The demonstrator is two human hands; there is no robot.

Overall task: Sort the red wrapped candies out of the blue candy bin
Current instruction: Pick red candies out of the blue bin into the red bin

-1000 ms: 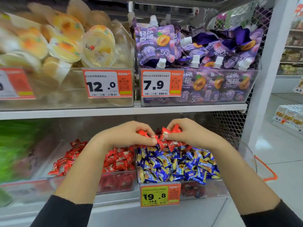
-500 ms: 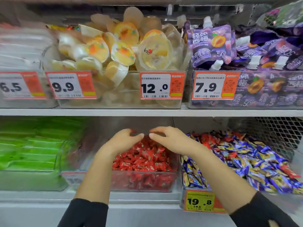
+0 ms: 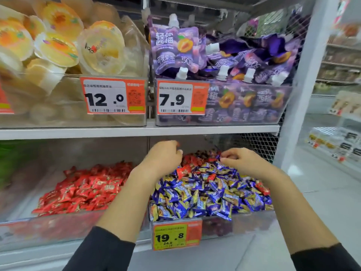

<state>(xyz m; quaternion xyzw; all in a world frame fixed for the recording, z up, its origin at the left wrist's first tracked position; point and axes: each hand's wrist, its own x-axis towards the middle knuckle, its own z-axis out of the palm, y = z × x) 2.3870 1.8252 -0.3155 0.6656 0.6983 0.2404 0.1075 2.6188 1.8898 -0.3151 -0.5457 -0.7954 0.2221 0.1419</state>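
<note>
Both hands reach over the back of the blue candy bin [image 3: 252, 222], where red wrapped candies [image 3: 192, 159] lie heaped behind the blue ones. The left hand [image 3: 163, 155] is loosely curled with nothing visible in it; the right hand [image 3: 241, 160] curls down among the wrappers, but whether it pinches one I cannot tell. The red candy bin [image 3: 58, 229] stands just beside, on the left.

Blue-and-gold wrapped candies [image 3: 205, 194] heap high in the clear blue candy bin [image 3: 244, 223] on the lower shelf, and red wrapped candies [image 3: 192, 160] cluster at the back of that heap. One red piece [image 3: 182, 171] lies alone on the blue ones; another [image 3: 262, 189] sits at the right edge.
</note>
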